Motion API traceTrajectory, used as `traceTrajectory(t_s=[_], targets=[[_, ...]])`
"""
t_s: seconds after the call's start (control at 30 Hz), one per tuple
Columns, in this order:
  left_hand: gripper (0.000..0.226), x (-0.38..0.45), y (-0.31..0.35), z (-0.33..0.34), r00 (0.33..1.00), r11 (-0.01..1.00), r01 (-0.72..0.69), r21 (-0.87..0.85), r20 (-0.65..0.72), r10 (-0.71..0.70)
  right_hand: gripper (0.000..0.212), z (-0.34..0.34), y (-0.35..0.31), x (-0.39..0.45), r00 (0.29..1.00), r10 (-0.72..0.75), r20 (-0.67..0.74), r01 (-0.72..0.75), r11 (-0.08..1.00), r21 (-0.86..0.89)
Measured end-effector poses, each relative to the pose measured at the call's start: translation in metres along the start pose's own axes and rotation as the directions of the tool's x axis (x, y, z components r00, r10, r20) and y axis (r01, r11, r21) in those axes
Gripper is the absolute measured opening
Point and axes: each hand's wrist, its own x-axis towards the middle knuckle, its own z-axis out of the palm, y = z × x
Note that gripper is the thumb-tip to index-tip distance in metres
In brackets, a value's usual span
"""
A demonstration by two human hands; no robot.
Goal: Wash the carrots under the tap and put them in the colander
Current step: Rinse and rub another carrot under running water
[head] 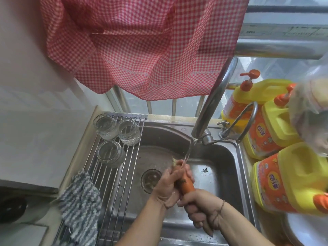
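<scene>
Little here that I can read. The yellow plastic detergent jugs (276, 121) beside my sink carry orange labels with a round white badge (274, 181) holding characters — too blurred for me to make out. A faint stamp (184, 129) sits on the back rim of the steel sink (229, 157) — also illegible.
</scene>
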Motion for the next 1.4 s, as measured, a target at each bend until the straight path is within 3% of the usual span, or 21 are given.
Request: traceTrajectory(t_s=[0.07, 0.13, 0.2, 0.3, 0.4, 0.43, 0.5, 0.57, 0.67, 0.73, 0.87, 0.97, 1.2, 1.27, 1.4], targets=[[0.052, 0.008, -0.003, 0.006, 0.982, 0.980, -0.014, 0.201, -0.184, 0.052, 0.023, 0.000, -0.003, 0.006, 0.991, -0.048, -0.125, 0.038, 0.996, -0.083], [0.042, 0.015, -0.008, 0.014, 0.908, 0.944, -0.046, 0.327, -0.381, 0.176, 0.016, 0.003, -0.007, 0.008, 0.960, -0.122, -0.251, 0.061, 0.970, -0.235], [0.031, 0.019, -0.009, 0.022, 0.825, 0.936, -0.052, 0.348, -0.513, 0.236, 0.011, 0.007, -0.008, 0.013, 0.907, -0.234, -0.350, 0.081, 0.913, -0.400], [0.052, 0.022, -0.002, 0.030, 0.767, 0.953, 0.014, 0.303, -0.614, 0.184, 0.004, 0.016, -0.001, 0.015, 0.804, -0.447, -0.393, 0.120, 0.768, -0.629], [0.061, 0.022, 0.007, 0.031, 0.790, 0.917, 0.012, 0.398, -0.566, 0.235, 0.047, 0.020, 0.008, 0.015, 0.737, -0.585, -0.338, 0.088, 0.580, -0.810], [0.058, 0.021, 0.008, 0.029, 0.817, 0.893, 0.003, 0.451, -0.516, 0.257, 0.039, 0.019, 0.007, 0.015, 0.748, -0.579, -0.326, 0.129, 0.608, -0.784], [0.044, 0.017, 0.008, 0.022, 0.878, 0.844, -0.031, 0.535, -0.389, 0.279, 0.022, 0.015, 0.004, 0.014, 0.794, -0.514, -0.324, 0.274, 0.779, -0.564], [0.038, 0.010, 0.006, 0.014, 0.923, 0.819, -0.053, 0.572, -0.284, 0.258, 0.019, 0.008, 0.004, 0.013, 0.873, -0.385, -0.299, 0.279, 0.897, -0.342], [0.035, -0.001, 0.003, 0.007, 0.974, 0.858, -0.045, 0.512, -0.168, 0.152, 0.021, 0.001, 0.006, 0.008, 0.932, -0.299, -0.205, 0.256, 0.944, -0.208], [0.047, -0.005, 0.004, 0.004, 0.989, 0.884, -0.019, 0.468, -0.121, 0.085, 0.025, 0.000, 0.008, 0.006, 0.956, -0.253, -0.148, 0.240, 0.966, -0.100], [0.058, -0.013, 0.008, -0.008, 1.000, 0.854, 0.017, 0.521, -0.018, -0.009, 0.023, -0.001, 0.011, 0.007, 0.974, -0.212, -0.083, 0.216, 0.975, 0.049], [0.070, -0.015, 0.009, -0.009, 1.000, 0.797, 0.002, 0.603, -0.022, 0.014, 0.022, 0.001, 0.011, 0.009, 0.963, -0.228, -0.140, 0.228, 0.974, -0.022], [0.065, -0.003, 0.002, 0.004, 0.917, 0.553, 0.004, 0.833, -0.223, 0.329, 0.010, 0.013, 0.003, 0.015, 0.879, -0.357, -0.315, 0.266, 0.917, -0.296], [0.050, 0.000, 0.002, 0.009, 0.894, 0.566, 0.015, 0.824, -0.264, 0.361, 0.011, 0.017, 0.001, 0.017, 0.849, -0.414, -0.328, 0.291, 0.885, -0.364], [0.020, 0.005, 0.001, 0.020, 0.865, 0.692, -0.044, 0.721, -0.319, 0.388, 0.017, 0.022, 0.000, 0.021, 0.802, -0.499, -0.328, 0.304, 0.813, -0.496]])
